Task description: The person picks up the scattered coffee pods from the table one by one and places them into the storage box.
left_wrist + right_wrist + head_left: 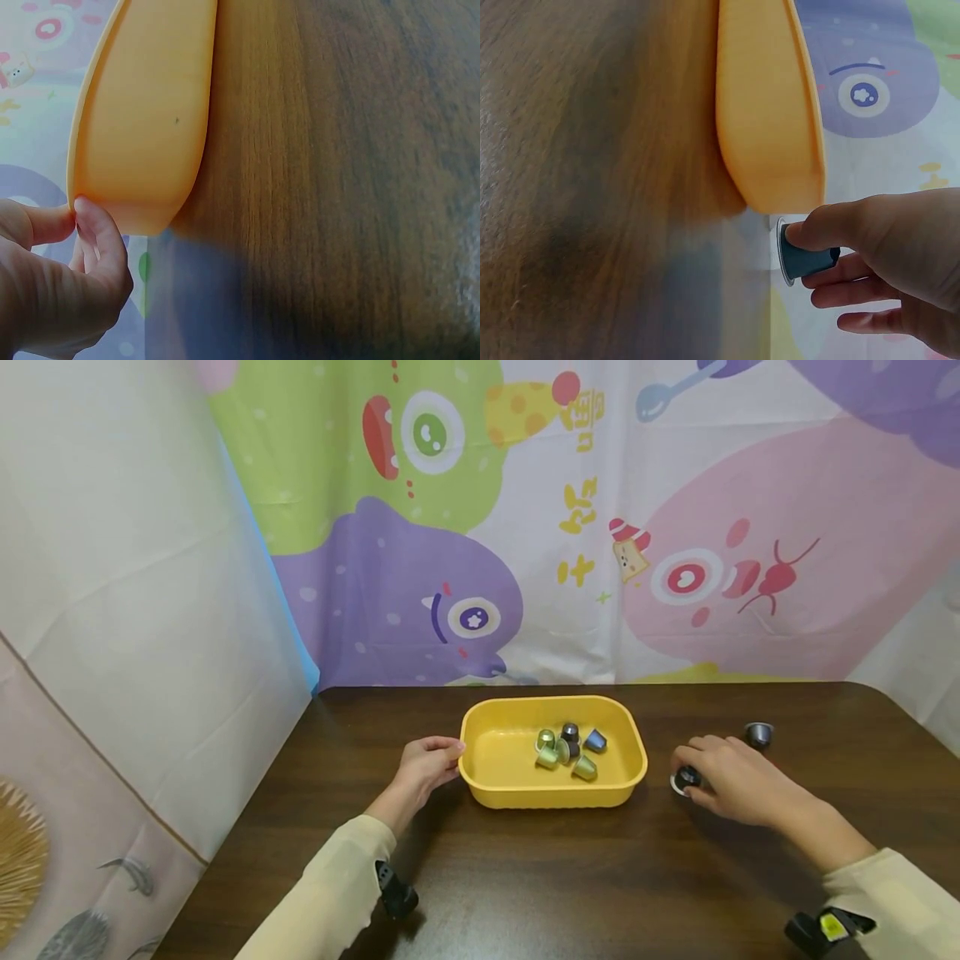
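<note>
A yellow plastic basin point(551, 798) stands on the table, several coffee capsules inside it: green ones such as the capsule point(585, 768), a blue capsule point(596, 741) and a dark capsule point(570, 732). At the basin's left end, my left hand point(424, 768) pinches the rim between thumb and fingers. To the right of the basin, my right hand point(738, 781) holds a dark coffee capsule point(686, 778) low over the table. In the right wrist view this capsule point(808, 259) looks teal, lies sideways between thumb and fingers, and its silvery flange faces away from the palm.
Another dark grey capsule point(759, 735) lies on the brown wooden table point(495, 877), just behind my right hand. A cartoon-printed curtain point(555, 635) hangs along the table's back edge, and a pale cloth point(142, 552) hangs at the left.
</note>
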A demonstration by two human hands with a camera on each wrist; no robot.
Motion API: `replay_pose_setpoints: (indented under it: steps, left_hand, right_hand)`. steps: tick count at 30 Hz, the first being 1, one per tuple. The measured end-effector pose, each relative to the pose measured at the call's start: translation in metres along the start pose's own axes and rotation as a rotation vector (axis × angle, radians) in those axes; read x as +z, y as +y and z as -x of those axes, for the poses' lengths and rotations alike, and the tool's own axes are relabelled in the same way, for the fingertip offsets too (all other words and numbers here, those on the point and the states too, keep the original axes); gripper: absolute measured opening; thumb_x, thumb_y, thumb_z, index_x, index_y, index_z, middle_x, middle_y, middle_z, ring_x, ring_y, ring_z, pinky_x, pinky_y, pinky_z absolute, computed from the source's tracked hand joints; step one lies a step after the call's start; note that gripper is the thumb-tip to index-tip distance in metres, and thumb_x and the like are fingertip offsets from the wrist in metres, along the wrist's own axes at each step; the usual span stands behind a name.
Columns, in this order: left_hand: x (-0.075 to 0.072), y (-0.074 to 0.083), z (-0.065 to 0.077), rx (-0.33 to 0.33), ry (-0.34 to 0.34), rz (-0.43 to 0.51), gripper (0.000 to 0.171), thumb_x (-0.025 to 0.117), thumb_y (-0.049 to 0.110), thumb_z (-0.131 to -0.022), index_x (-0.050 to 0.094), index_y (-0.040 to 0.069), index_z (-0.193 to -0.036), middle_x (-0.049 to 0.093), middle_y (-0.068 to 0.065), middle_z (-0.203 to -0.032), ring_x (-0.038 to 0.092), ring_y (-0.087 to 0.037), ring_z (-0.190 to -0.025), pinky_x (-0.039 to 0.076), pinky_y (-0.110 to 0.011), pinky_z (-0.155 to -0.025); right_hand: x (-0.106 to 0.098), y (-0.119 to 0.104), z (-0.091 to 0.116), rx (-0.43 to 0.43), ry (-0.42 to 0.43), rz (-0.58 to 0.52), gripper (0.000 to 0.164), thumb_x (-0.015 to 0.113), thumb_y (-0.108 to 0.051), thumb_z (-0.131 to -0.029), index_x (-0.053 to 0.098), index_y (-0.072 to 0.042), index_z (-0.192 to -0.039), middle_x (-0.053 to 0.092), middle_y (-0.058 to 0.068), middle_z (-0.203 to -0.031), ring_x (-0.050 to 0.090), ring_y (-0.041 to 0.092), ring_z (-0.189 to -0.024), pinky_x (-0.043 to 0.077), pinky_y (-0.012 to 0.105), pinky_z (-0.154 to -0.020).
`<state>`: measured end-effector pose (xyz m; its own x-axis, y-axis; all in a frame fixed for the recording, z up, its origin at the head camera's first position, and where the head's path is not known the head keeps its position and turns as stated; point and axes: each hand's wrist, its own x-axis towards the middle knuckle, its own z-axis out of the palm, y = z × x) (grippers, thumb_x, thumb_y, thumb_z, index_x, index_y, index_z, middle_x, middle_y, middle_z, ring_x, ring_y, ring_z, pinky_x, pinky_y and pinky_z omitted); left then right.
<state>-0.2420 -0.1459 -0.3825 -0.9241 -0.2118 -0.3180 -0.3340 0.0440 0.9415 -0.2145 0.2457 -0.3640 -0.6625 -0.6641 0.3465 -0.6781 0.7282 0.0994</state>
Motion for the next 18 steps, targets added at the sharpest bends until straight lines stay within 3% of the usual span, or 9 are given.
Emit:
replay_pose_setpoints:
  steps: [8,18]
  left_hand:
    - [0.0,-0.001,0.0,0.006,-0.001,0.02,0.019,0.066,0.009,-0.09,0.065,-0.003,-0.104,0.06,-0.005,-0.087,0.058,-0.01,-0.07,0.056,-0.021,-0.065]
    - [0.0,-0.001,0.001,0.004,0.0,0.013,0.019,0.065,0.009,-0.09,0.065,-0.003,-0.105,0.06,-0.006,-0.088,0.058,-0.011,-0.07,0.057,-0.022,-0.068]
  right_hand:
    - [-0.006,-0.001,-0.003,-0.011,0.012,-0.005,0.032,0.085,-0.016,-0.065,0.063,-0.018,-0.088,0.058,-0.008,-0.08,0.057,0.011,-0.074,0.048,0.034,-0.065]
    - [-0.016,-0.002,-0.01,0.003,-0.057,-0.014,0.029,0.084,-0.018,-0.069,0.062,-0.019,-0.087,0.058,-0.009,-0.079,0.058,0.013,-0.073,0.048,0.036,-0.064]
